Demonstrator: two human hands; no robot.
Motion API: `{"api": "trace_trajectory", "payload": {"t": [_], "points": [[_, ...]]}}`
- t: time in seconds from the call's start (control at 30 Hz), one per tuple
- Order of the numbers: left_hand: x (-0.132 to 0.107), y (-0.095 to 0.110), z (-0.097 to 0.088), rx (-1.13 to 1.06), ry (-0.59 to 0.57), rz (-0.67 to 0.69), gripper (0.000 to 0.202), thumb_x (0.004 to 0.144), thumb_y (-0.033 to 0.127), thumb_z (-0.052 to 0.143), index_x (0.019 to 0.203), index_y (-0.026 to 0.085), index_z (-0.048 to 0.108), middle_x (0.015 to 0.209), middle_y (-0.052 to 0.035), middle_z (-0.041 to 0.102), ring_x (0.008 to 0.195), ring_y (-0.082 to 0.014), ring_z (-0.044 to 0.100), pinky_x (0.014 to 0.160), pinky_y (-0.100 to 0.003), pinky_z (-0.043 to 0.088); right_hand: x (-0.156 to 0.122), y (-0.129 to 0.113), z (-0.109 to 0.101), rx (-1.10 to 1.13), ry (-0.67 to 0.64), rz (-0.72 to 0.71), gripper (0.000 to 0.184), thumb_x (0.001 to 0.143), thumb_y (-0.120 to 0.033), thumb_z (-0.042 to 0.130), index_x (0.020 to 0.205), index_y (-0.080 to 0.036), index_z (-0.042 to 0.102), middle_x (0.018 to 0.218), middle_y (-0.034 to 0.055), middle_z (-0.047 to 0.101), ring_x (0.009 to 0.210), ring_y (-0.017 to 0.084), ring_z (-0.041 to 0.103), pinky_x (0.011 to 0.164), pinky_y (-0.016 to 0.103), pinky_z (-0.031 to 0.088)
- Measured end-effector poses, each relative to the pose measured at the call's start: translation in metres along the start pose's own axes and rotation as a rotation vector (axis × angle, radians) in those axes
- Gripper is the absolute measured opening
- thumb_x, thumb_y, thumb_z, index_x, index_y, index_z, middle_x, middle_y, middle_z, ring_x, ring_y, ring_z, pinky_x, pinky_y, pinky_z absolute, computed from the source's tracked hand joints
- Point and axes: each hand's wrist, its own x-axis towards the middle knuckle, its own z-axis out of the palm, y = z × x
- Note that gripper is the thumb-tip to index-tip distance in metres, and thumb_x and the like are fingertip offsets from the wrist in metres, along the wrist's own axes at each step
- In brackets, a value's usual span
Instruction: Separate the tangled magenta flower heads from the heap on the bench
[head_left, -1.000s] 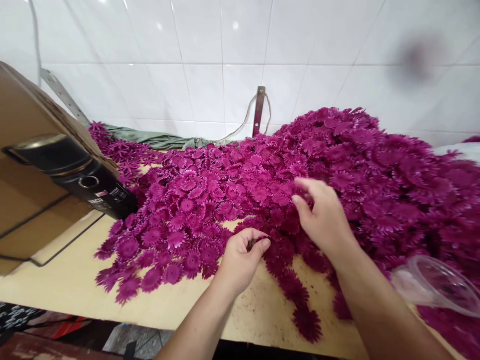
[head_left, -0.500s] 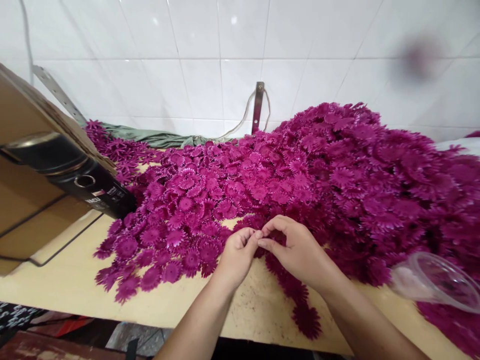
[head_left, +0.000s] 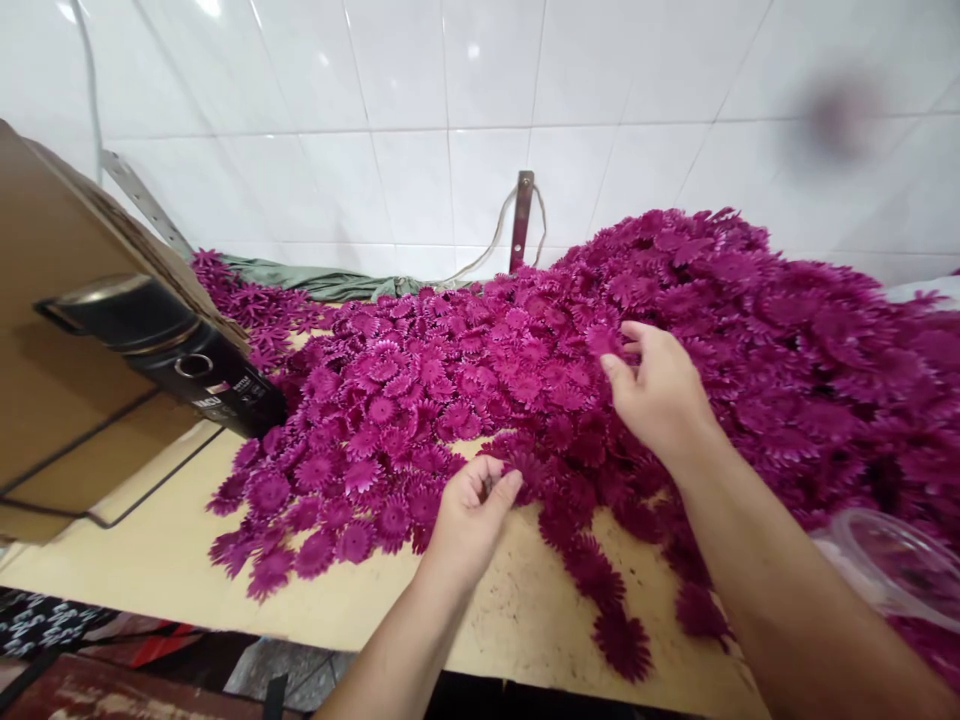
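Observation:
A big heap of magenta fabric flower heads covers the right and back of a pale wooden table, thinning to a flat spread on the left. My left hand is curled at the spread's near edge, thumb and fingers pinched on a dark flower piece. My right hand reaches up onto the heap, its fingertips pinching a flower head on the slope.
A cardboard box with a black device stands at the left. A clear plastic cup lies at the right edge. White tiled wall behind, with a metal bracket and green cloth. Loose flowers lie near the table's front edge.
My right hand left my left hand, where the two had met half a second ago, and moved up and right onto the heap. My left hand stayed in place.

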Motion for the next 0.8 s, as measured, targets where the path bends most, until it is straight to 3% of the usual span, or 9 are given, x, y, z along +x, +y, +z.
{"api": "trace_trajectory", "payload": {"t": [0.07,0.13,0.23,0.4,0.5,0.63,0.73,0.8], "points": [[0.005,0.002,-0.003,0.008,0.024,0.042,0.029,0.066,0.041,0.062,0.060,0.018,0.045,0.056,0.0054,0.040,0.055,-0.0091,0.035,0.056,-0.023,0.031,-0.014,-0.013,-0.005,0.061,-0.096,-0.141,0.020,0.078,-0.020,0.049,0.095,-0.016,0.058,0.100,0.0129,0.061,0.093,0.025,0.054,0.083,0.043,0.041],[0.011,0.005,-0.003,0.046,0.015,0.059,0.030,0.066,0.041,0.062,0.059,0.018,0.043,0.056,0.0055,0.039,0.055,-0.0094,0.035,0.056,-0.023,0.030,-0.036,-0.031,-0.009,0.138,-0.279,-0.204,0.015,0.082,-0.021,0.047,0.087,-0.018,0.060,0.090,0.0086,0.064,0.087,0.022,0.056,0.080,0.039,0.042],[0.018,0.005,-0.001,0.097,-0.021,0.042,0.028,0.067,0.041,0.060,0.060,0.018,0.045,0.056,0.0048,0.041,0.055,-0.0098,0.036,0.056,-0.023,0.031,-0.061,-0.046,-0.011,0.203,-0.505,-0.112,0.009,0.080,-0.025,0.054,0.078,-0.019,0.060,0.080,0.0049,0.064,0.079,0.019,0.055,0.074,0.035,0.043],[0.021,-0.001,0.002,0.135,-0.022,0.036,0.036,0.065,0.045,0.061,0.053,0.018,0.042,0.053,0.0056,0.036,0.051,-0.0083,0.032,0.051,-0.022,0.027,-0.061,-0.037,-0.006,0.282,-0.642,-0.007,0.003,0.072,-0.017,0.060,0.074,-0.018,0.059,0.079,0.0029,0.063,0.078,0.018,0.054,0.073,0.033,0.042],[0.021,-0.003,0.002,0.111,-0.032,-0.003,0.040,0.063,0.050,0.062,0.052,0.018,0.041,0.048,0.0074,0.033,0.047,-0.0071,0.028,0.048,-0.021,0.024,-0.059,-0.032,-0.003,0.334,-0.632,0.009,0.008,0.072,-0.012,0.057,0.067,-0.018,0.056,0.073,0.0017,0.061,0.073,0.016,0.054,0.070,0.031,0.041],[0.019,0.000,0.004,0.052,-0.073,-0.016,0.038,0.065,0.050,0.062,0.055,0.017,0.045,0.049,0.0058,0.041,0.048,-0.0075,0.034,0.049,-0.021,0.028,-0.064,-0.036,0.003,0.362,-0.557,0.027,0.015,0.073,-0.009,0.052,0.061,-0.018,0.052,0.064,0.0007,0.057,0.064,0.014,0.052,0.062,0.028,0.040],[0.014,0.004,0.005,0.026,-0.044,0.017,0.033,0.062,0.043,0.067,0.057,0.017,0.047,0.052,0.0062,0.040,0.050,-0.0073,0.035,0.051,-0.021,0.030,-0.061,-0.037,0.009,0.291,-0.407,-0.027,0.017,0.074,-0.009,0.049,0.061,-0.019,0.050,0.064,0.0019,0.055,0.064,0.016,0.051,0.060,0.029,0.040],[0.009,0.006,0.004,0.024,-0.022,0.026,0.030,0.061,0.040,0.068,0.059,0.016,0.049,0.053,0.0058,0.042,0.051,-0.0077,0.036,0.052,-0.021,0.031,-0.049,-0.028,0.013,0.191,-0.236,-0.044,0.018,0.074,-0.010,0.046,0.059,-0.021,0.047,0.064,0.0034,0.055,0.066,0.018,0.051,0.064,0.031,0.041]]}}
